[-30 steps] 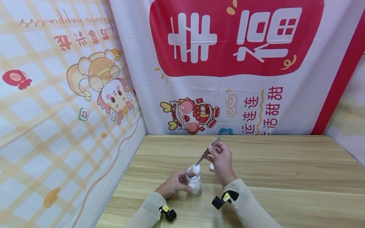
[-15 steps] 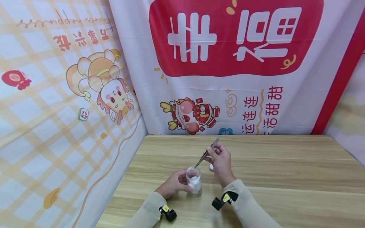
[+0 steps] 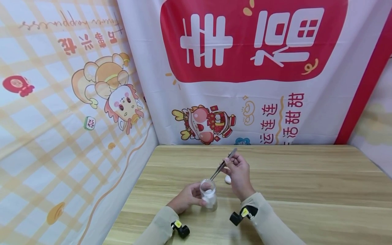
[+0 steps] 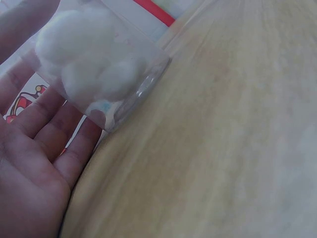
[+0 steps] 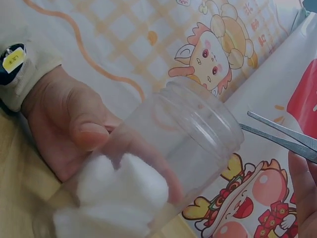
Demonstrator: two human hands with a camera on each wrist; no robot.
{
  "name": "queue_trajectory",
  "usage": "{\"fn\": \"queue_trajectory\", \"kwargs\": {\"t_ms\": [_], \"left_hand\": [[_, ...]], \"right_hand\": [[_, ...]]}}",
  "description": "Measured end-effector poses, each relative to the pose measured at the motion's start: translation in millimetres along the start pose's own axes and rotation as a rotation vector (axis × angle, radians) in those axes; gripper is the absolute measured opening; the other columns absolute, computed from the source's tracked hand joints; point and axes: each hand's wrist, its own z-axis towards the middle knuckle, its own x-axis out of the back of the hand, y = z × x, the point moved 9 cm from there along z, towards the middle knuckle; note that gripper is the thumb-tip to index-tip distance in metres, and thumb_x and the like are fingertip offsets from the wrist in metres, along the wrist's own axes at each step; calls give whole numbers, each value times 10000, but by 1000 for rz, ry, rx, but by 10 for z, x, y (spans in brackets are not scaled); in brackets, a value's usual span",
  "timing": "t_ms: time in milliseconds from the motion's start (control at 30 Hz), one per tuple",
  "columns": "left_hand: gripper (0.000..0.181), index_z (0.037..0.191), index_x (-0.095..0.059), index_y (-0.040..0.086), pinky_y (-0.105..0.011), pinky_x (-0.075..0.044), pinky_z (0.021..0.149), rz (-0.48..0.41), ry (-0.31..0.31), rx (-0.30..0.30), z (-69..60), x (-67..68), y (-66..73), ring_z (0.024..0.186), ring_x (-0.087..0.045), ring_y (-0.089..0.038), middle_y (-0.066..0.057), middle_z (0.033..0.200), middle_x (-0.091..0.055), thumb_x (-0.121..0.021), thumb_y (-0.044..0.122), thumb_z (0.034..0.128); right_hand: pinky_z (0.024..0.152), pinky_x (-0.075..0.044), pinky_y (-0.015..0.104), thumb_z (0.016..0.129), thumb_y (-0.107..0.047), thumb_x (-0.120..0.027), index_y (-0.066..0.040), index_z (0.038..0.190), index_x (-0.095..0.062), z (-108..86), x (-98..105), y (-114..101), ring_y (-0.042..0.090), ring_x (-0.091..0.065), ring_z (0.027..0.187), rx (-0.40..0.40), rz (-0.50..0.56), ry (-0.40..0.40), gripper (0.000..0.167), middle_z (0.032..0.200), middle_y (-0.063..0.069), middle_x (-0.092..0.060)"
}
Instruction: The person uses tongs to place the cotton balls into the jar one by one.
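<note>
A clear jar [image 3: 208, 185] stands on the wooden table, with several white cotton balls [image 5: 141, 181] in its lower part. My left hand [image 3: 187, 199] grips the jar from the left side, thumb in front and fingers behind. In my right hand [image 3: 240, 177] I hold metal tweezers [image 3: 218, 170], slanting down to the jar's mouth. Their tips stand apart with nothing between them, just by the rim in the right wrist view. The left wrist view shows cotton balls [image 4: 86, 54] through the jar's wall, near its bottom.
A small white round thing [image 3: 228, 179] lies on the table [image 3: 306, 180] beside my right hand, partly hidden by it. Printed cloths hang behind the table [image 3: 245, 88] and along the left side [image 3: 46, 136]. A small black camera sits on each wrist.
One second ago the tweezers held a cotton ball at the jar's mouth; it has since left the tips. The tweezers have lifted slightly rightward and spread. My left hand and the jar stay put.
</note>
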Motion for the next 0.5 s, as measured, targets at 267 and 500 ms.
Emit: {"fn": "queue_trajectory", "kwargs": {"t_ms": [267,500], "left_hand": [[632,1345,-540,26,-348,-405,1041,-6,-12,-14,2,-15,10,1213,-536,-252,-96,1327,-577,-812,105,780],[633,1353,-532,34,-348,-399,1048,-20,-20,-15,-4,-31,24,1225,-529,-252,-98,1353,-560,-803,97,785]], "right_hand": [[805,-567,444,959,-5,-573,-3,1112,-495,9,42,-13,263,-640,877,-19,-13,-24,172,982,153,-564],[817,-562,448,971,-10,-558,-14,1146,-488,17,93,-22,418,-615,991,-19,-37,-25,189,967,136,-584]]}}
